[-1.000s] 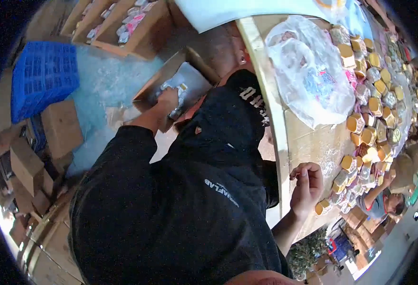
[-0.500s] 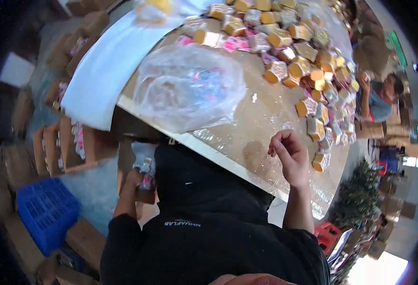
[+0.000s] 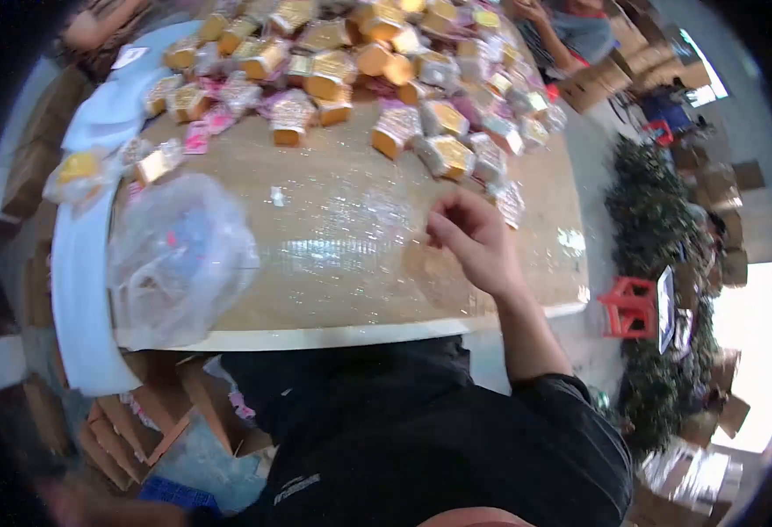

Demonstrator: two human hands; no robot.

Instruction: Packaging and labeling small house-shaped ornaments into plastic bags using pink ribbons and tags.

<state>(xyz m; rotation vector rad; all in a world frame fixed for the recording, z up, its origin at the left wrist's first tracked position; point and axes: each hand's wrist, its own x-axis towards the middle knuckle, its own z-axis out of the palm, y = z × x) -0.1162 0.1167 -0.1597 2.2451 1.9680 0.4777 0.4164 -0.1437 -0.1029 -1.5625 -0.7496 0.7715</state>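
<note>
Beside the right hand point(image 3: 474, 237): a silvery wrapped packet point(image 3: 510, 207) on the table, just past the knuckles; whether the two touch, I cannot tell.
Right hand's fingers: curled in toward the thumb above the tabletop; whether something small is pinched there, I cannot tell.
Left hand point(image 3: 68, 504): a blur at the lower left edge, low and off the table; its grip cannot be made out.
Packet heap point(image 3: 329, 77): many wrapped pieces, gold-ended and silvery, loosely piled across the far half of the table, with a flat pink piece point(image 3: 196, 138) at the near left fringe.
Tabletop point(image 3: 342, 294): brown and glossy, a small white scrap point(image 3: 278, 197) near its middle.
Clear plastic bag point(image 3: 184, 263): crumpled on the near left corner, something blue and pink showing through.
Pale blue sheet point(image 3: 80, 290): along the left edge, with a small yellow-filled bag point(image 3: 80, 171) on it.
Below, left: cardboard boxes point(image 3: 171, 439) and a blue crate point(image 3: 178, 494).
Beyond, right: a red stool point(image 3: 629, 307), leafy plants point(image 3: 649, 206) and, at the far corner, another person point(image 3: 570, 39).
</note>
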